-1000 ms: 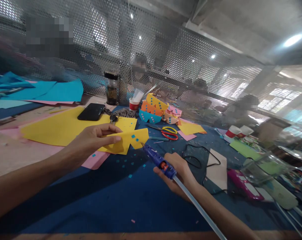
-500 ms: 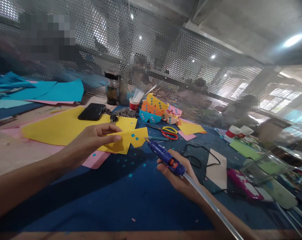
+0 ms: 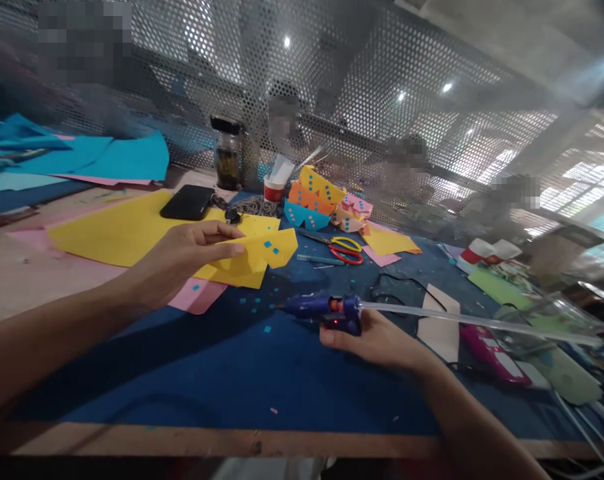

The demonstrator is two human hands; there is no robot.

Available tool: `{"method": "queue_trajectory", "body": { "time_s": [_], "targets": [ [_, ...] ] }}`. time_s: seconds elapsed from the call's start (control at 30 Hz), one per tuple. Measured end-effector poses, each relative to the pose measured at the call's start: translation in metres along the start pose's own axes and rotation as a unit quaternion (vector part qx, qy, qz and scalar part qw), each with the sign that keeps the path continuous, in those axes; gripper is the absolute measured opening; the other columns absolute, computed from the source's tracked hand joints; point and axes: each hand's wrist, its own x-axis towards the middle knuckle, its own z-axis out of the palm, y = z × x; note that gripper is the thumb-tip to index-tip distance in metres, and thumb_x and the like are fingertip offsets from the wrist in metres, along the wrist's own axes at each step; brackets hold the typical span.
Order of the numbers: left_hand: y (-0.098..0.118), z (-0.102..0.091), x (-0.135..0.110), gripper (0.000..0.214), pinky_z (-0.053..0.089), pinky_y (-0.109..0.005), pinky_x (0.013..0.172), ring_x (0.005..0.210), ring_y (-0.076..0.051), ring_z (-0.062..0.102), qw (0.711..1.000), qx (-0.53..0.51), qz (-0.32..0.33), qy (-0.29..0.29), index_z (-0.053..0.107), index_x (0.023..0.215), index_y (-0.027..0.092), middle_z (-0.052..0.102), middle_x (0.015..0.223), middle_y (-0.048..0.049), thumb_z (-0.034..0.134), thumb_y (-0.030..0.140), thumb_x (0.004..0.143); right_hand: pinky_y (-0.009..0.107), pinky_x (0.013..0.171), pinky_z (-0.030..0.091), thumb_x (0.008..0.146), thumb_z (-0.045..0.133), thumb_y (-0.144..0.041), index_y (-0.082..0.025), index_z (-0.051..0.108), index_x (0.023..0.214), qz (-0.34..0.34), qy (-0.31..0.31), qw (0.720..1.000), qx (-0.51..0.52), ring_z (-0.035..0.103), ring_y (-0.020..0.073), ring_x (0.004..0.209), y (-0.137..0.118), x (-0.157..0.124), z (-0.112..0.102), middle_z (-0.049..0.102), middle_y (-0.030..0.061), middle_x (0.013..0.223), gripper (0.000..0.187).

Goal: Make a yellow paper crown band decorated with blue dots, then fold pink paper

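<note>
Between thumb and fingers, my left hand pinches a strip of yellow paper with small blue squares on its right end. My right hand is wrapped round a blue glue gun, its nozzle pointing left, below the strip and apart from it. A long clear glue stick sticks out of the gun's back to the right. Small blue paper squares lie scattered on the blue mat near the nozzle. Beneath my left hand are larger yellow sheets and a pink piece.
Scissors and a blue pen lie beyond the gun. Behind them stand decorated paper crowns, a paper cup and a lidded jar. A black phone rests on yellow paper. People sit behind the perforated screen.
The glue gun has moved down from the strip's edge and swung so its nozzle points left and its stick lies nearly level. My left hand still holds the strip. The view has tilted down.
</note>
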Motion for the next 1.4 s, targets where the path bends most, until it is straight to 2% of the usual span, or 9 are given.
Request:
{"method": "queue_trajectory", "body": {
  "time_s": [0.13,0.43,0.6,0.8,1.03,1.27,1.4],
  "targets": [
    [-0.0020,-0.0009,0.0011,0.041,0.058,-0.032,0.075,0.087,-0.022,0.076,1.000,-0.005,0.003,0.000,0.077,0.104,0.024,0.082,0.098,-0.0038,0.090,0.045,0.072,0.026,0.071,0.048,0.089,0.076,-0.052,-0.022,0.068,0.097,-0.026,-0.038,0.996,-0.079,0.059,0.0148,0.080,-0.0061,-0.0007,-0.0017,0.065,-0.0021,0.089,0.033],
    [0.0015,0.0001,-0.0010,0.043,0.057,-0.032,0.077,0.087,-0.020,0.073,1.000,0.001,0.000,-0.008,0.075,0.106,0.021,0.080,0.099,-0.0040,0.089,0.043,0.072,0.027,0.067,0.050,0.090,0.077,-0.049,-0.025,0.068,0.094,-0.127,0.002,0.980,-0.154,0.064,0.0183,0.085,-0.0020,0.0004,0.0027,0.069,-0.0007,0.090,0.025],
    [0.0032,0.0014,-0.0017,0.045,0.057,-0.033,0.075,0.087,-0.022,0.073,1.000,0.004,-0.002,-0.007,0.075,0.106,0.020,0.079,0.098,-0.0054,0.089,0.045,0.071,0.027,0.068,0.049,0.089,0.080,-0.042,-0.026,0.071,0.094,-0.149,0.024,0.968,-0.202,0.065,0.0174,0.082,-0.0049,-0.0007,0.0033,0.070,-0.0017,0.089,0.019],
    [0.0054,0.0026,-0.0024,0.044,0.056,-0.031,0.075,0.087,-0.020,0.072,1.000,0.000,-0.005,-0.006,0.075,0.105,0.020,0.079,0.096,-0.0033,0.090,0.044,0.071,0.029,0.074,0.049,0.091,0.079,-0.042,-0.026,0.070,0.094,-0.157,0.018,0.960,-0.232,0.067,0.0183,0.082,-0.0081,0.0009,0.0044,0.071,-0.0024,0.088,0.019],
    [0.0058,0.0025,-0.0031,0.042,0.056,-0.029,0.071,0.081,-0.018,0.070,1.000,-0.014,-0.018,-0.005,0.075,0.103,0.021,0.078,0.093,-0.0015,0.090,0.042,0.070,0.029,0.067,0.049,0.091,0.077,-0.047,-0.025,0.068,0.093,-0.138,0.025,0.967,-0.211,0.064,0.0180,0.079,-0.0033,0.0009,0.0049,0.070,-0.0004,0.088,0.024],
    [0.0054,0.0016,-0.0034,0.039,0.053,-0.028,0.069,0.077,-0.017,0.070,1.000,0.008,-0.008,-0.002,0.075,0.099,0.022,0.078,0.087,-0.0008,0.089,0.044,0.070,0.030,0.069,0.053,0.093,0.074,-0.049,-0.025,0.068,0.092,-0.180,0.060,0.977,-0.100,0.066,0.0176,0.080,-0.0052,-0.0012,0.0056,0.071,0.0006,0.089,0.025],
    [0.0031,0.0015,-0.0031,0.043,0.055,-0.031,0.074,0.084,-0.021,0.072,1.000,0.001,-0.019,-0.010,0.076,0.103,0.023,0.079,0.094,-0.0033,0.089,0.047,0.070,0.027,0.069,0.050,0.095,0.071,-0.044,-0.023,0.067,0.091,-0.189,0.093,0.973,-0.090,0.065,0.0160,0.078,-0.0103,-0.0020,0.0080,0.068,0.0006,0.086,0.022]
  ]
}}
